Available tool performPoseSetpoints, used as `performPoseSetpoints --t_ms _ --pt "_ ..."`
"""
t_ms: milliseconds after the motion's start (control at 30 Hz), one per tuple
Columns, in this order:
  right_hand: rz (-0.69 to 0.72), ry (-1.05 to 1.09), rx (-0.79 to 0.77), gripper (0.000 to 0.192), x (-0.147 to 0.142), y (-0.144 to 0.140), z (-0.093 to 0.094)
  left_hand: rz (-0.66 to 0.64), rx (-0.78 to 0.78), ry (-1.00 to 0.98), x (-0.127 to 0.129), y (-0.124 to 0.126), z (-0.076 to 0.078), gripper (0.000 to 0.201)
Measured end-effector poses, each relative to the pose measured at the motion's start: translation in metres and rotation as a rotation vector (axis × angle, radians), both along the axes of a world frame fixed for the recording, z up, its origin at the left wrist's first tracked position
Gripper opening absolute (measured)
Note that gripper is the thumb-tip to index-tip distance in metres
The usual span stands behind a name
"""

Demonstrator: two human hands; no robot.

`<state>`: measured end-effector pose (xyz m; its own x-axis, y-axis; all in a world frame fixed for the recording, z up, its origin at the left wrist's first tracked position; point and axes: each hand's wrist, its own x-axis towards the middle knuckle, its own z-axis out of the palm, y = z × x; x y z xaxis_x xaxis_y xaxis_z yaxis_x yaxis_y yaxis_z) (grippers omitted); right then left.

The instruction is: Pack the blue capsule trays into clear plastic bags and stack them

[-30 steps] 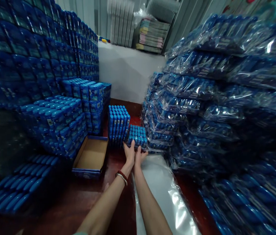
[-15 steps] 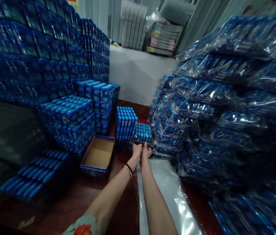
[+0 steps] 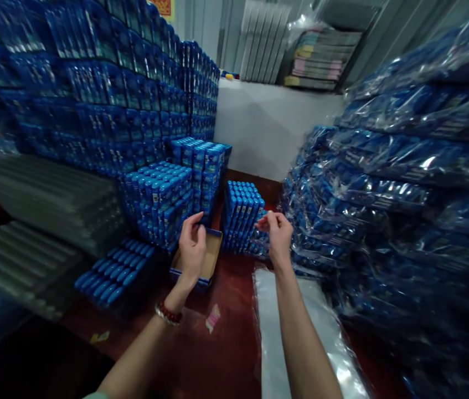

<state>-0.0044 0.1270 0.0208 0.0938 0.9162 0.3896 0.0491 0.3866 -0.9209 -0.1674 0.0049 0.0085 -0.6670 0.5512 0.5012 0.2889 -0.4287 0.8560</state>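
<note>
My left hand (image 3: 191, 247) hovers with fingers loosely curled over an empty open cardboard box (image 3: 206, 266) with blue sides on the red floor. My right hand (image 3: 276, 236) is raised beside it, fingers apart, holding nothing. Just beyond both hands stands a block of blue packs (image 3: 241, 215) set upright on the floor. A smaller block lies behind my right hand, mostly hidden. A red bead bracelet (image 3: 168, 314) is on my left wrist.
Tall walls of blue packs (image 3: 93, 94) rise on the left, with a flat layer of packs (image 3: 118, 271) on the floor. Plastic-wrapped blue bundles (image 3: 384, 183) pile high on the right. A clear plastic bag (image 3: 300, 332) lies under my right arm. A white counter (image 3: 276, 122) stands behind.
Both hands have let go of the small block of blue packs and lifted apart. The view has shifted left and back.
</note>
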Motion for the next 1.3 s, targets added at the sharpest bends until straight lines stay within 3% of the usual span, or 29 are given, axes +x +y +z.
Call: performPoseSetpoints --t_ms 67,167,233,300,400,500,633,767,933,1033,1100,1200,1300 --pt "0.03 -0.116 -0.015 0.036 -0.005 0.005 0.004 0.041 -0.118 0.127 -0.023 -0.015 -0.006 0.022" --pt "-0.271 -0.096 0.005 0.037 -0.012 0.018 -0.005 -0.123 -0.32 0.268 -0.038 -0.028 -0.022 0.024" --pt "-0.38 -0.051 -0.004 0.035 -0.016 0.025 -0.014 -0.206 -0.427 0.417 -0.04 -0.027 -0.028 0.027" --pt "-0.419 -0.039 -0.015 0.032 -0.021 0.027 -0.024 -0.128 -0.601 0.609 -0.038 -0.022 -0.029 0.032" --pt "-0.457 -0.046 -0.028 0.029 -0.027 0.021 -0.04 0.04 -0.985 0.841 -0.038 -0.018 -0.03 0.042" --pt "-0.415 -0.083 -0.066 0.03 -0.03 0.02 -0.051 0.088 -1.139 0.938 -0.04 -0.022 -0.038 0.054" --pt "-0.322 -0.163 -0.113 0.03 -0.029 0.028 -0.051 0.182 -1.167 0.926 -0.041 -0.022 -0.043 0.057" --pt "-0.26 -0.297 -0.163 0.034 -0.03 0.019 -0.054 0.131 -1.194 0.917 -0.039 -0.014 -0.044 0.05" --pt "0.0 -0.582 -0.249 0.029 -0.04 -0.041 -0.086 0.132 -1.072 0.968 -0.042 -0.013 -0.047 0.053" --pt "0.074 -0.693 -0.244 0.021 -0.054 -0.076 -0.092 0.195 -0.968 0.972 -0.044 -0.021 -0.034 0.063" --pt "0.025 -0.754 -0.225 0.022 -0.06 -0.089 -0.081 0.227 -0.906 0.971 -0.042 -0.03 -0.018 0.067" --pt "-0.088 -0.881 -0.12 0.036 -0.051 -0.097 -0.049 0.237 -0.78 0.891 -0.033 -0.052 0.005 0.06" --pt "-0.014 -0.974 -0.04 0.039 -0.014 -0.112 -0.022 0.086 -0.649 0.724 -0.017 -0.084 0.005 0.054"
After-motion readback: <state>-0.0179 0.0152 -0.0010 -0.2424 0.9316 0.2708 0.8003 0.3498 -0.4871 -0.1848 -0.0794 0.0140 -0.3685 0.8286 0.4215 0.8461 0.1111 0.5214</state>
